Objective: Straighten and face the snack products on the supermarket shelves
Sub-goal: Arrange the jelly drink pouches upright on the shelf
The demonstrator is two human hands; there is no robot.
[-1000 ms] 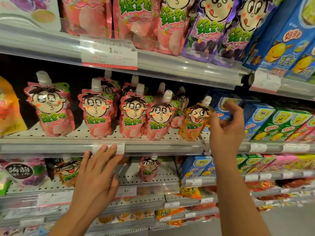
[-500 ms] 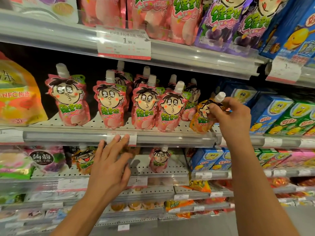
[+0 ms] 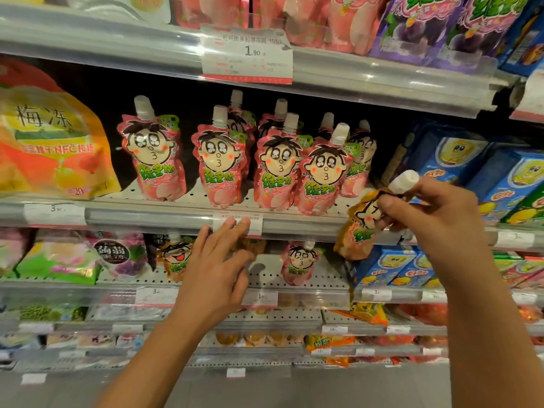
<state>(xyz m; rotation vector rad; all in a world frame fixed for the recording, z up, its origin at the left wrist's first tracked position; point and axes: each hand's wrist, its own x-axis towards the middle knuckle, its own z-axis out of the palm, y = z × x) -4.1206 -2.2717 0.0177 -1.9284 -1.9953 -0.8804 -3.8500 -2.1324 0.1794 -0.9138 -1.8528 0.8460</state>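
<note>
On the middle shelf [image 3: 164,214], far left: one large orange-and-yellow bag [image 3: 50,142], standing upright against the dark back of the bay. A price tag [image 3: 54,214] sits on the rail below it.

Next right: pink spouted pouches [image 3: 223,163] with a cartoon face, white caps, standing in a front row of four with more pouches behind them. The leftmost pink pouch [image 3: 153,151] stands a little apart from the other three; the rightmost front one [image 3: 322,175] leans to the right.

Below the row: the left hand [image 3: 215,269], fingers straight and slightly spread, holding nothing. Its fingertips [image 3: 235,223] rest on the small label [image 3: 253,223] on the shelf's front rail.

Lower shelf, behind that hand: an orange pouch with a laughing face [image 3: 176,257] and a single pink pouch [image 3: 300,260], well apart; green and purple bags [image 3: 73,260] to the left.

Right of the pink row: an orange spouted pouch [image 3: 360,228], tilted with its cap toward the upper right, hanging out in front of the shelf rail, clear of the shelf. The right hand [image 3: 435,213] pinches its upper part, thumb across the printed face and fingers curled behind, just under the white cap [image 3: 404,181].

Far right: blue cartons [image 3: 459,157] with a yellow figure, in rows on the middle and lower shelves.

Upper shelf, above: a price card reading 1.90 [image 3: 247,55], with pink and purple pouches [image 3: 418,28] behind the rail.
</note>
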